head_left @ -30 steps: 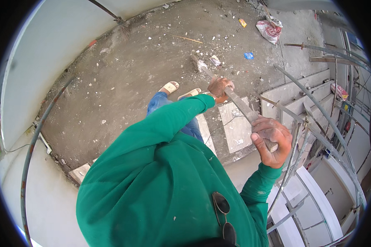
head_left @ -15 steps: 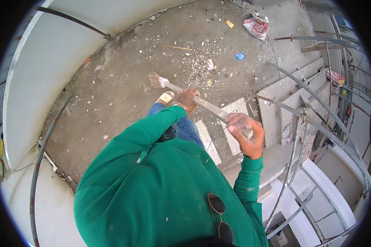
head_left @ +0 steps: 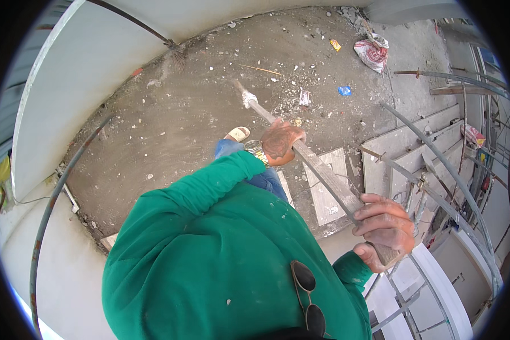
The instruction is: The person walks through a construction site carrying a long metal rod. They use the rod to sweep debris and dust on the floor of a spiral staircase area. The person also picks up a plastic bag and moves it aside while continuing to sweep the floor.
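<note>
A broom with a long flat wooden handle slants across in front of my body. My left hand, with a metal-band watch at the wrist, is wrapped round the lower part of the handle. Near my chest on the right, my right hand grips the upper end. White wrapping binds the handle to the bristles, which are smeared by motion over the dusty floor. My sandalled foot stands just below the broom's lower part.
Rubble and wrappers, one blue and one yellow, litter the floor. A red and white sack lies at the far right. Scaffold tubes and flat boards stand at right. Another bristle bundle leans by the wall.
The broom's bristle end has swung away from me, up the picture. My right hand has come down and right, closer to my body; my left hand has shifted rightward. The view has turned slightly.
</note>
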The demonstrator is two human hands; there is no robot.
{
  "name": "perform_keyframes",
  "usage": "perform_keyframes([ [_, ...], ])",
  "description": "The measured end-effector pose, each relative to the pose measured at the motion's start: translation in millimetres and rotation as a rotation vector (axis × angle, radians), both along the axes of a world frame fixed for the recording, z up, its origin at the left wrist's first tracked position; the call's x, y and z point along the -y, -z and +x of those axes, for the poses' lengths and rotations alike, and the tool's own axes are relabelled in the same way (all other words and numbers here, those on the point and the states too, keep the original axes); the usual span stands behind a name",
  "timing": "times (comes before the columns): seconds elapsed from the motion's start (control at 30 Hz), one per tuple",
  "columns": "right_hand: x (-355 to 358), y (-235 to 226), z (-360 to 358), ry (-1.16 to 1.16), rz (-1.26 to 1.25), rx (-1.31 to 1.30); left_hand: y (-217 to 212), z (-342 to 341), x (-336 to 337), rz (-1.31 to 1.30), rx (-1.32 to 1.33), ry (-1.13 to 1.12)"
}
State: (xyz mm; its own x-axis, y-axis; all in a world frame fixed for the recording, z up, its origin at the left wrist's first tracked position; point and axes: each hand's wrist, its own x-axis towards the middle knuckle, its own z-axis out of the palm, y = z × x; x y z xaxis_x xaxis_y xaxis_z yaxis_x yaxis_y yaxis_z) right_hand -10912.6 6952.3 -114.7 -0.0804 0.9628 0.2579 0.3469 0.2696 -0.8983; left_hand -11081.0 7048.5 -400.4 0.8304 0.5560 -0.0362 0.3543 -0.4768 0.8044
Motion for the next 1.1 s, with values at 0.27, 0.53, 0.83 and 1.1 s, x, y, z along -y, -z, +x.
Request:
perform_keyframes([
  [0.27,-86.1,207.0,-38.6,-0.331,-0.491,-0.429,186.0,-147.9,-26.7,0.048,-0.634,-0.452],
  [0.53,-142.4,136.0,39.7,0.13,-0.472,-0.073,163.3,54.1,-131.5,-0.133,-0.298,-0.344],
  [0.83,-240.9,34.3,-29.2,-0.082,-0.282,0.354,93.1,139.6,-212.6,-0.073,0.197,-0.256],
  [1.1,-216.9,22.7,9.4,0.16,-0.334,-0.155,37.2,18.9,-212.9,-0.129,-0.158,-0.234],
])
